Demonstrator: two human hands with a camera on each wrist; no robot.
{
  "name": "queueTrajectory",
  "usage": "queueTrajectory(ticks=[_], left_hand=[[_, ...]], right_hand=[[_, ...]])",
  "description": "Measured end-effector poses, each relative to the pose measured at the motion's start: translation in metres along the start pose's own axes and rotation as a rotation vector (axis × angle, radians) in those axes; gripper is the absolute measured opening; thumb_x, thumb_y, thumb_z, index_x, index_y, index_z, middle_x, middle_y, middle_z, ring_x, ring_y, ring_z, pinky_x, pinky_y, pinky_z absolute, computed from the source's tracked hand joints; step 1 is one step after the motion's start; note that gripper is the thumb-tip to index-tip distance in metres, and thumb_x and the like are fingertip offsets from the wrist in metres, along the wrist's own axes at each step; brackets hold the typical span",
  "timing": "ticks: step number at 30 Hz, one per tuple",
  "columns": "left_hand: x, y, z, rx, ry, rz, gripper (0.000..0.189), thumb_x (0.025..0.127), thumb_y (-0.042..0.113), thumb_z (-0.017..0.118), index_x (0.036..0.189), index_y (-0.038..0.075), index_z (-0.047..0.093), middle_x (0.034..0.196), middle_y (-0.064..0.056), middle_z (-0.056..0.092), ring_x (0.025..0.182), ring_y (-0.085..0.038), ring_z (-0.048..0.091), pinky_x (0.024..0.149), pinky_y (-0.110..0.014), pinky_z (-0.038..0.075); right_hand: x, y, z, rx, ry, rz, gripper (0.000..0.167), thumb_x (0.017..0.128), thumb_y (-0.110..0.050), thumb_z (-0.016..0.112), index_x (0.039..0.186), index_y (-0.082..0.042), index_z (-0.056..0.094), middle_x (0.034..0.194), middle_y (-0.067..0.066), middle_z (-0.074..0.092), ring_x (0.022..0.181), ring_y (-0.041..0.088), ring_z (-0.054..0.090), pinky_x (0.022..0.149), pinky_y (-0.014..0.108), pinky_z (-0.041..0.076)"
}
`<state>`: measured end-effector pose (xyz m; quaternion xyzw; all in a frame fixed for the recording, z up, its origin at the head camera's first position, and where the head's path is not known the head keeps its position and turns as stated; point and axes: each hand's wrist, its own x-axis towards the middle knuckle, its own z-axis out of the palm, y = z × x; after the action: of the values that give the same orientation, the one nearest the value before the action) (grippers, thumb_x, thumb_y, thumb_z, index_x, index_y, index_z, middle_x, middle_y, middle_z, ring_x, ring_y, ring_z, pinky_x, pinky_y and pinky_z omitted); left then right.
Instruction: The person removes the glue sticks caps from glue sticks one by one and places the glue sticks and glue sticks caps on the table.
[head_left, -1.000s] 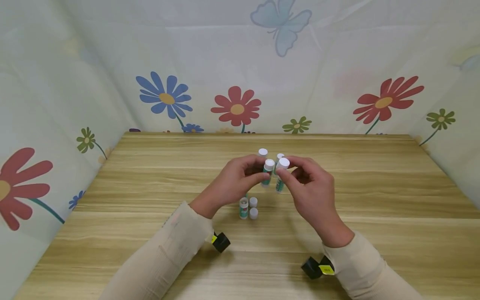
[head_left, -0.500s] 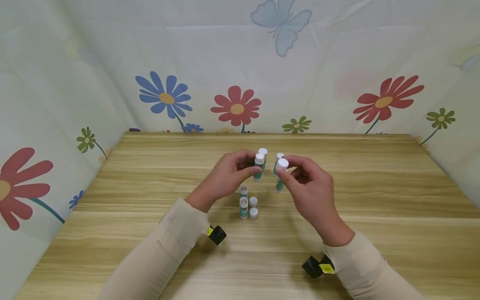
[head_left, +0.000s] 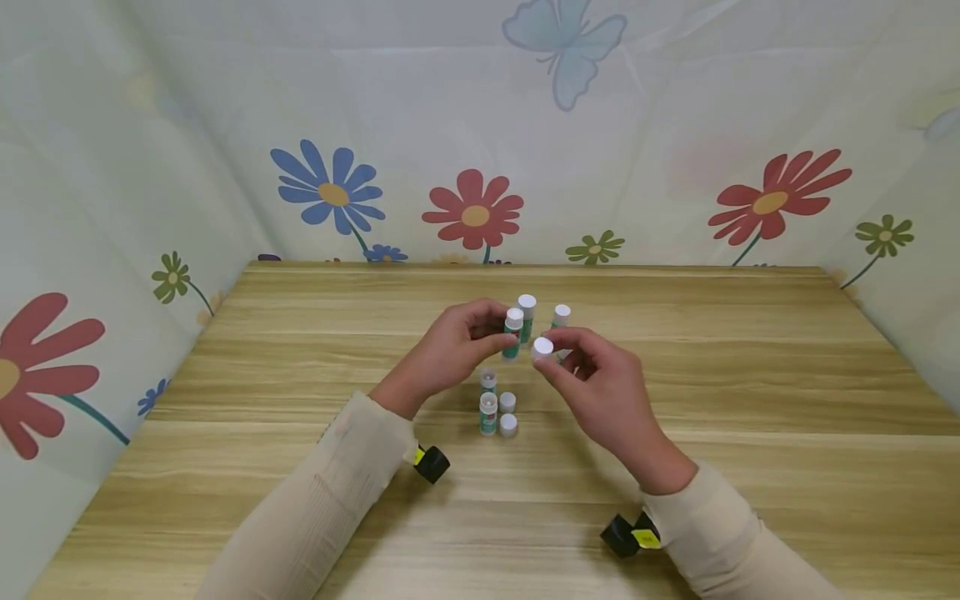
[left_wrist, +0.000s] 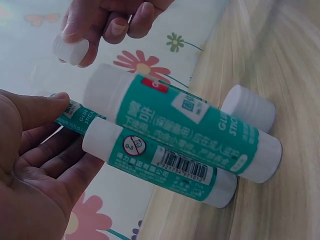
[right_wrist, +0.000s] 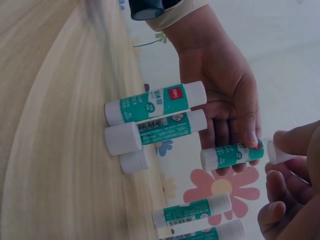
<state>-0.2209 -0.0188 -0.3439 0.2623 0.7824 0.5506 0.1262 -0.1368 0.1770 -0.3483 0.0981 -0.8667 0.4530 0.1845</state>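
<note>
My left hand grips a small green glue stick by its side, with its white end up. To its right, my right hand pinches a white cap between thumb and fingertips; in the head view the cap is apart from the stick. The left wrist view has the pinched cap at the top. Nearer me stand two glue sticks without caps, a front one and one behind it. Two loose white caps, one behind the other, lie just right of them.
Behind the left fingers stands a white-topped glue stick. Another stick is behind the right hand, which partly hides that area. A wooden table carries everything, backed by a flowered curtain. Each wrist wears a black camera.
My left hand has drawn left and slightly away with its glue stick, uncovering the rear uncapped stick. My right hand has carried the cap leftward and toward me.
</note>
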Motion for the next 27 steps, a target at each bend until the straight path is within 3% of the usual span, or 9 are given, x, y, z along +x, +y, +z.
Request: queueTrajectory(ticks=[4, 12, 20, 27], left_hand=[[0.001, -0.003, 0.000, -0.003, -0.023, -0.005, 0.030, 0.094, 0.017, 0.064, 0.123, 0.009, 0.060, 0.119, -0.010, 0.065, 0.106, -0.016, 0.065, 0.097, -0.033, 0.052], [0.003, -0.010, -0.002, -0.002, -0.068, -0.003, 0.032, 0.094, 0.016, 0.064, 0.124, 0.005, 0.059, 0.122, -0.013, 0.064, 0.107, -0.017, 0.064, 0.098, -0.033, 0.052], [0.006, -0.019, -0.001, 0.004, -0.123, -0.013, 0.033, 0.093, 0.014, 0.065, 0.124, 0.005, 0.059, 0.119, -0.005, 0.064, 0.110, -0.017, 0.062, 0.099, -0.033, 0.051], [0.007, -0.025, -0.001, -0.012, -0.158, -0.030, 0.026, 0.093, 0.012, 0.065, 0.118, 0.009, 0.062, 0.118, -0.005, 0.065, 0.111, -0.018, 0.061, 0.100, -0.034, 0.050]], right_hand=[[0.000, 0.002, 0.003, -0.037, -0.043, 0.020, 0.026, 0.086, -0.024, 0.074, 0.110, -0.016, 0.068, 0.079, 0.000, 0.064, 0.069, 0.015, 0.052, 0.058, 0.022, 0.046], [0.000, 0.007, 0.007, -0.063, -0.140, 0.044, 0.024, 0.086, -0.020, 0.075, 0.108, -0.016, 0.069, 0.093, 0.000, 0.069, 0.071, 0.015, 0.054, 0.052, 0.023, 0.046], [0.001, 0.012, 0.010, -0.123, -0.216, 0.046, 0.019, 0.085, -0.018, 0.075, 0.103, -0.016, 0.070, 0.094, -0.001, 0.069, 0.073, 0.014, 0.054, 0.059, 0.025, 0.046], [0.001, 0.018, 0.013, -0.169, -0.320, 0.082, 0.016, 0.085, -0.018, 0.075, 0.100, -0.015, 0.071, 0.091, -0.003, 0.069, 0.072, 0.013, 0.053, 0.060, 0.025, 0.045]])
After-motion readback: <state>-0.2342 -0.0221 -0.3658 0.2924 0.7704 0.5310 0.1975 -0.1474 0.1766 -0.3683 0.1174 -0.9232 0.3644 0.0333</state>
